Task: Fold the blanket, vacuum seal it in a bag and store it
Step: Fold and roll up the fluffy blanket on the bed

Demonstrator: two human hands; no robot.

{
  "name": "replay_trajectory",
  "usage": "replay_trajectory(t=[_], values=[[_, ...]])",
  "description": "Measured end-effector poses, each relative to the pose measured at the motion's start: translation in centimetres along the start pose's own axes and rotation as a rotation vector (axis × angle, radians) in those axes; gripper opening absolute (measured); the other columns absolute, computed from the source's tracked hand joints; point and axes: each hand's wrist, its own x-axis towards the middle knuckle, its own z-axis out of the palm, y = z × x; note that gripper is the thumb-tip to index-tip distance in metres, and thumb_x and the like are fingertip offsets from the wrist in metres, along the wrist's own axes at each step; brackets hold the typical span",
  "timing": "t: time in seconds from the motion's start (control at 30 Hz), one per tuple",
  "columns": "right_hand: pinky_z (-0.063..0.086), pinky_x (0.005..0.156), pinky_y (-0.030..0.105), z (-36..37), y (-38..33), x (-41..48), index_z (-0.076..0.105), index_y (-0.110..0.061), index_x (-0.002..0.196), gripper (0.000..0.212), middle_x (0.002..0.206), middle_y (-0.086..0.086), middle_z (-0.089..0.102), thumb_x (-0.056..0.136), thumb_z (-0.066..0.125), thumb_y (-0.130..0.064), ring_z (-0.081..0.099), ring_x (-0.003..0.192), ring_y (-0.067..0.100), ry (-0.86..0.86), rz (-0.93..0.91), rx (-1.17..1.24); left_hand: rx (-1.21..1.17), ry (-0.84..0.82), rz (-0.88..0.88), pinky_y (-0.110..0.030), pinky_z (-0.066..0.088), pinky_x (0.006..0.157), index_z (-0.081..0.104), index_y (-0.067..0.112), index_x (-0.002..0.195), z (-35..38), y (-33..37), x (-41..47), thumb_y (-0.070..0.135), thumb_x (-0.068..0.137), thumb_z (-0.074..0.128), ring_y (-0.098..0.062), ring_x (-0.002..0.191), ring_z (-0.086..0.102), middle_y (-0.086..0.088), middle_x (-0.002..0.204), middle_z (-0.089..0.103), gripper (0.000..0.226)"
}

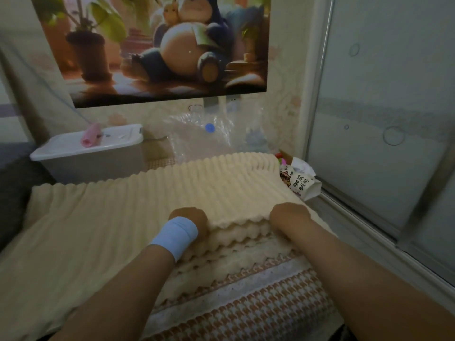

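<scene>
Cream blanket across mid-frame; my left hand and right hand both curl round its folded edge. Clear bag leans top centre. Lidded bin upper left, pink roll on top.

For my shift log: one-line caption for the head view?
Left hand and right hand grip the folded blanket's near edge; bag and bin sit by the wall.
</scene>
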Motion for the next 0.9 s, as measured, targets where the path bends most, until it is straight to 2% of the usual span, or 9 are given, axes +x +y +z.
replay_trajectory(t=[0.1, 0.2, 0.27, 0.33, 0.5, 0.6, 0.73, 0.8, 0.9], values=[[0.049, 0.089, 0.033, -0.9, 0.5, 1.2, 0.067, -0.004, 0.107, 0.021, 0.117, 0.012, 0.067, 0.095, 0.052, -0.013, 0.062, 0.099, 0.026, -0.117, 0.013, 0.215, -0.106, -0.123, -0.073, -0.036, 0.047, 0.096, 0.058, 0.006, 0.125, -2.1, -0.5, 1.6, 0.028, 0.096, 0.045, -0.031, 0.117, 0.057, -0.013, 0.131, 0.057, 0.039], [0.043, 0.08, 0.031, -3.1, 0.6, 4.8, 0.055, -0.009, 0.123, 0.03, 0.124, 0.013, 0.061, 0.095, 0.047, -0.016, 0.059, 0.112, 0.031, 0.345, -0.034, 0.339, -0.321, -0.131, -0.143, -0.036, 0.047, 0.093, 0.056, -0.003, 0.123, -6.0, -1.8, 4.9, 0.027, 0.101, 0.042, -0.036, 0.116, 0.058, -0.021, 0.129, 0.058, 0.04], [0.046, 0.09, 0.039, -4.3, 0.1, 8.2, 0.046, -0.015, 0.132, 0.036, 0.13, 0.017, 0.057, 0.097, 0.041, -0.021, 0.055, 0.118, 0.037, 0.489, -0.077, 0.468, -0.351, 0.007, -0.187, -0.036, 0.049, 0.09, 0.06, 0.001, 0.121, -8.3, -3.6, 8.2, 0.025, 0.098, 0.049, -0.033, 0.112, 0.061, -0.017, 0.126, 0.061, 0.035], [0.042, 0.102, 0.052, -4.9, -0.3, 11.8, 0.039, -0.02, 0.14, 0.044, 0.143, 0.019, 0.046, 0.097, 0.039, -0.027, 0.046, 0.128, 0.04, 0.459, -0.11, 0.43, -0.356, 0.005, -0.188, -0.035, 0.054, 0.083, 0.063, -0.001, 0.118, -9.5, -5.4, 11.5, 0.018, 0.095, 0.055, -0.031, 0.105, 0.065, -0.015, 0.118, 0.066, 0.03], [0.042, 0.105, 0.039, -8.1, -1.2, 18.6, 0.052, -0.007, 0.135, 0.041, 0.139, 0.014, 0.053, 0.098, 0.051, -0.026, 0.052, 0.124, 0.032, 0.098, -0.079, 0.24, -0.414, -0.41, -0.207, -0.042, 0.051, 0.094, 0.038, -0.011, 0.131, -10.1, -7.9, 17.7, 0.015, 0.1, 0.036, -0.033, 0.109, 0.064, -0.022, 0.119, 0.065, 0.04], [0.046, 0.098, 0.041, -15.0, -1.4, 21.8, 0.061, -0.013, 0.122, 0.031, 0.128, 0.017, 0.06, 0.096, 0.05, -0.026, 0.056, 0.117, 0.035, 0.457, -0.177, 0.434, -0.317, 0.202, -0.213, -0.039, 0.045, 0.097, 0.052, 0.001, 0.129, -14.7, -11.2, 21.8, 0.017, 0.098, 0.047, -0.034, 0.119, 0.056, -0.019, 0.129, 0.058, 0.035], [0.047, 0.083, 0.045, -24.3, -1.7, 22.0, 0.06, -0.016, 0.103, 0.027, 0.107, 0.017, 0.067, 0.085, 0.042, -0.024, 0.06, 0.101, 0.037, 0.986, -0.351, 0.64, -0.638, 1.089, -0.197, -0.046, 0.04, 0.092, 0.058, 0.001, 0.113, -22.4, -14.7, 22.0, 0.007, 0.092, 0.045, -0.04, 0.11, 0.052, -0.024, 0.122, 0.054, 0.025], [0.045, 0.079, 0.043, -25.1, -1.5, 22.4, 0.061, -0.013, 0.106, 0.022, 0.108, 0.017, 0.067, 0.09, 0.047, -0.02, 0.06, 0.101, 0.035, 1.003, -0.393, 0.653, -0.718, 1.193, -0.128, -0.045, 0.039, 0.089, 0.058, 0.002, 0.11, -23.2, -14.3, 21.1, 0.007, 0.089, 0.047, -0.038, 0.105, 0.052, -0.021, 0.122, 0.052, 0.024], [0.047, 0.093, 0.043, -21.4, -1.1, 23.3, 0.061, -0.018, 0.122, 0.027, 0.124, 0.013, 0.063, 0.098, 0.047, -0.02, 0.058, 0.113, 0.033, 0.788, -0.375, 0.572, -0.508, 0.913, -0.156, -0.045, 0.045, 0.09, 0.06, 0.008, 0.11, -20.5, -12.5, 20.5, 0.007, 0.087, 0.05, -0.039, 0.105, 0.056, -0.019, 0.119, 0.057, 0.025]])
